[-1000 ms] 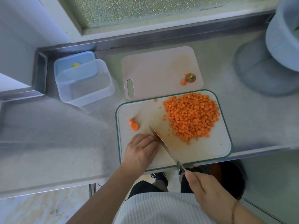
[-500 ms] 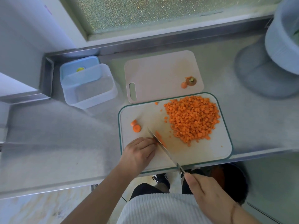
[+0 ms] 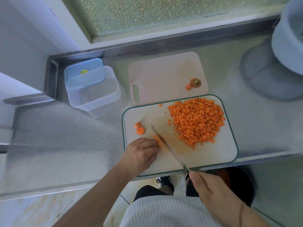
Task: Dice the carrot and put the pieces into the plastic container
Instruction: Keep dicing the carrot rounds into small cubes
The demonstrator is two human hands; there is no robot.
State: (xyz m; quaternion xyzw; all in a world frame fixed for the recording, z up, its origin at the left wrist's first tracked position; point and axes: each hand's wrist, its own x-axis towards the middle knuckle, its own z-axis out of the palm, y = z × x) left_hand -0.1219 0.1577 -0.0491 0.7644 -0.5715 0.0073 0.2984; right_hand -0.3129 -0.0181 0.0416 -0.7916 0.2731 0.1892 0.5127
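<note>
**Last carrot strips under the knife**

Since the earlier frame the knife (image 3: 168, 148) has shifted a little toward the left hand (image 3: 141, 154), and the camera has moved slightly. This hand lies with curled fingers on a small carrot strip (image 3: 156, 139), pinning it so the blade can cut beside the fingertips. The right hand (image 3: 213, 192) is wrapped around the knife handle off the desk (image 3: 65, 136) edge, blade slanting across the cutting board (image 3: 205, 158). Diced carrot (image 3: 196, 122) is heaped at the far right, away from the cutting. Two carrot slices (image 3: 139, 128) wait at the left. The plastic container (image 3: 93, 90) stands without carrot in it, well apart.
</note>
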